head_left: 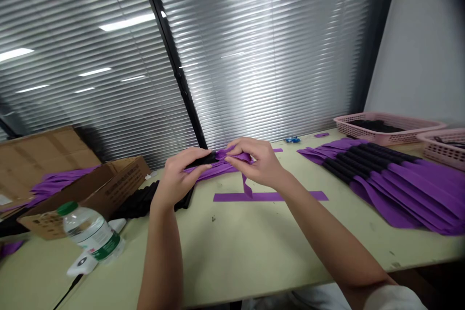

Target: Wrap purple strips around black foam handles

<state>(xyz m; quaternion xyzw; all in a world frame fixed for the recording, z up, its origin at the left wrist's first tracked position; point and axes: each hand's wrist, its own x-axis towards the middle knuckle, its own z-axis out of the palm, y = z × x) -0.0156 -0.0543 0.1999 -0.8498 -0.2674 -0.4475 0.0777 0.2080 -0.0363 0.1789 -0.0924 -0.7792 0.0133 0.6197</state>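
Both hands are raised over the table, working on one strip of purple fabric that meets a black sleeve. My left hand is closed around the black sleeve, thumb below and fingers above. My right hand pinches the purple fabric at the sleeve's end between thumb and forefinger. More purple cloth shows behind and below the fingers. Under my right hand, a purple strip lies flat on the table, with a narrower purple piece rising from it toward the hand.
Several purple strips with black sleeves lie stacked at right, before two pink baskets. At left stand a cardboard box holding purple cloth, black sleeves, and a tilted water bottle beside a white device. Blinds cover the window behind.
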